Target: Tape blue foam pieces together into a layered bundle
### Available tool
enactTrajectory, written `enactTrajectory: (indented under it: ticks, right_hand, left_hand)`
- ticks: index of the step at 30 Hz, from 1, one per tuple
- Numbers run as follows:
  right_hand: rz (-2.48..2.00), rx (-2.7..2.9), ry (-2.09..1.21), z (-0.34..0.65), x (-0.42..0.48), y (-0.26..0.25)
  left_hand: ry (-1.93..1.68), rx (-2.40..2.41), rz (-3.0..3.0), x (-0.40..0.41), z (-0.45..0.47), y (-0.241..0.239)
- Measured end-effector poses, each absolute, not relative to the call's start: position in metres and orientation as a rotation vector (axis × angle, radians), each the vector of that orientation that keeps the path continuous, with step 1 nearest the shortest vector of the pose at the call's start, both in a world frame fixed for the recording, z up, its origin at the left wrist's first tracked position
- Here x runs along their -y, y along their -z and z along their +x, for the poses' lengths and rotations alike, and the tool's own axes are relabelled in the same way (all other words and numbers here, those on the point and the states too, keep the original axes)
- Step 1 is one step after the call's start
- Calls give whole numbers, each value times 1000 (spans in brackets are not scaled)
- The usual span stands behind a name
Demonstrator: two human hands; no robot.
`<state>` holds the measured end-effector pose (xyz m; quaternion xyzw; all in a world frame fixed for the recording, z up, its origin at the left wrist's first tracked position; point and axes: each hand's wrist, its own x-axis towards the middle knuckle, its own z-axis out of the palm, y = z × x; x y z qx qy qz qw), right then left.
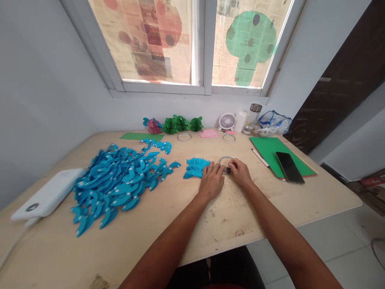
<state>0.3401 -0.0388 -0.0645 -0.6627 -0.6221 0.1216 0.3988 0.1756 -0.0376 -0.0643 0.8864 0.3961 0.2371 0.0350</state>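
A fanned row of blue paper cutouts (pixel 197 167) lies on the table. My left hand (pixel 212 180) is palm down over its right end, fingers bent and close together against the paper. Just to the right, my right hand (pixel 240 171) has its thumb and fingertips pinched together. A small dark piece (pixel 227 170) shows between the two hands; what the right fingertips hold is too small to make out. Directly behind the fingers lies a thin ring, like a tape roll (pixel 225 157), partly covered by the right hand.
A large heap of blue paper cutouts (pixel 117 180) spreads to the left, beside a white power bank (pixel 49 194). A phone (pixel 289 167) lies on green sheets (pixel 267 150), near a pen (pixel 260 157). Behind stand paper ornaments (pixel 180 123), a small fan (pixel 227 121) and a bottle (pixel 252 119).
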Motion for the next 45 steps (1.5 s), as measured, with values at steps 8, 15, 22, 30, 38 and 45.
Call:
enactTrajectory:
  ticks: [8,15,22,30,38,45]
  right_hand:
    - [-1670,1754,-288,343,42,57]
    - [-1751,1897,-150,340,43,53]
    - [-1765,1885,-162,341,42,57]
    - [-1765,1887,-149,340,41,56]
    - [-1751,1898,-134,339,44,55]
    - [-1703,1877,-165,340,43,56]
  left_hand:
    - [-733,-1200,2692,37,175,62]
    - [-709,-1198,2687,38,174,58]
    - [-702,-1183,2686,37,174,61]
    - [-731,-1176,2688,36,175,63]
    - [-710,-1190,2696,36,175,64]
    - [-707,-1184,2687,36,175,63]
